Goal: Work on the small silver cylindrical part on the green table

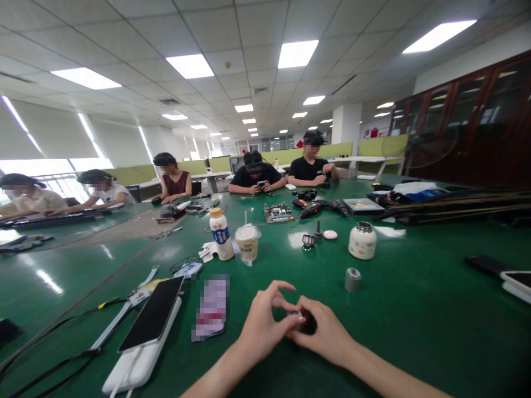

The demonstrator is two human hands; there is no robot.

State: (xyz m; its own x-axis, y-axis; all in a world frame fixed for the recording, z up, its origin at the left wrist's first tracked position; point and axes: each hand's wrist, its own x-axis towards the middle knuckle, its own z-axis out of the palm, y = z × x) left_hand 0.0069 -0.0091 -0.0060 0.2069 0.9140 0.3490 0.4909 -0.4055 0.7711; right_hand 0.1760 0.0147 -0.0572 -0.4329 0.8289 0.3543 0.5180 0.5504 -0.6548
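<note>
My left hand [264, 315] and my right hand [326, 331] meet just above the green table [406, 326]. The fingers of both are curled round a small dark object [308, 323] with a shiny edge. Most of it is hidden, so I cannot tell its kind. My left thumb and fingertips pinch at its left side, while my right fingers wrap its right side. Beyond them stand a grey metal cylinder [353, 281] and a cream flask [362, 241] with drawn faces and no lid. A small silver part [308, 241], a dark pointed part [318, 229] and a pink disc [330, 235] lie nearby.
To the left are a phone [152, 315] on a white power bank [136, 367], cables, and a purple packet [211, 307]. A bottle [222, 235] and a plastic cup with a straw [248, 244] stand ahead. Farther back lie a circuit board [279, 213] and power drills [311, 210]. Several people sit around.
</note>
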